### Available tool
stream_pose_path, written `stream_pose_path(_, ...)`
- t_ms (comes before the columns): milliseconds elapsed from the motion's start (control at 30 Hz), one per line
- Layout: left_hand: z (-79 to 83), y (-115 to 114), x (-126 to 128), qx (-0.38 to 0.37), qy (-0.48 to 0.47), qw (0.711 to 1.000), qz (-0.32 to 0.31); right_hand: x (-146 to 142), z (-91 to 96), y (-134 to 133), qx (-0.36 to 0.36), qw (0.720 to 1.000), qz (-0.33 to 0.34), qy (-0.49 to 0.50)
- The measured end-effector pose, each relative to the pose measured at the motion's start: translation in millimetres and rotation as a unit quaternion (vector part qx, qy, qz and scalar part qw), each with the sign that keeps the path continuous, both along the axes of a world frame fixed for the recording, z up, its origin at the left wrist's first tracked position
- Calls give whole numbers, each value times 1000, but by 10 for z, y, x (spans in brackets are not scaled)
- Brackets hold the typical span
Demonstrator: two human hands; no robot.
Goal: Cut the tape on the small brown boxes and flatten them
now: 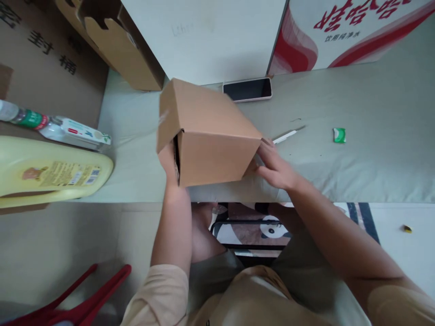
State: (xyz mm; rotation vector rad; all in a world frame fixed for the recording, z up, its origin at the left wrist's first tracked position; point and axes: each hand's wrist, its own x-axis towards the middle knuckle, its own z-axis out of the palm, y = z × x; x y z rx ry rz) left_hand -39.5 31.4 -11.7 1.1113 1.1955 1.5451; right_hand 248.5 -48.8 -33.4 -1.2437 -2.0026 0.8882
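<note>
A brown cardboard box [220, 156] is between my two hands at the front of the cloth-covered table. At its left end a flap [169, 115] stands out, with a dark gap beside it. My left hand [166, 158] reaches in behind that flap; its fingers are hidden. At the lower right corner my right hand [273, 165] grips the box, fingers at the upper edge and thumb below. Whether the box's underside rests on the table cannot be seen. Just beyond my right hand lies a thin white-handled tool [285, 136], perhaps a pen or craft knife.
A phone [248, 89] lies behind the box. A small green packet [339, 135] is at right. Left stand a yellow jug [50, 170], a clear bottle [50, 127] and tall cardboard boxes [125, 54]. White cartons [217, 40] line the back. Red chair parts [95, 294] show lower left.
</note>
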Motion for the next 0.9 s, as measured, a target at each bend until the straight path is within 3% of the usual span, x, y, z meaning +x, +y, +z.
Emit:
stream_pose_path(100, -8, -46, 64, 8, 11, 1000, 11, 32, 18, 2, -19, 991, -30, 131)
stream_pose_path(200, -18, -63, 65, -6, -27, 1000, -4, 10, 33, 2, -31, 979, -78, 185)
stream_pose_path(333, -44, -79, -4, -24, -87, 992, -92, -69, 18, 7, -15, 969, -165, 184)
stream_pose_path(500, -172, -113, 4, -53, -11, 984, -168, -125, 17, 21, -39, 961, -232, 148)
stream_pose_path(667, -246, -90, 37, -71, 35, 983, -168, -103, 23, 70, 81, 941, -292, 151)
stream_pose_path(900, -218, -68, 30, -66, 52, 985, -153, -77, -42, 74, 82, 937, -314, 130)
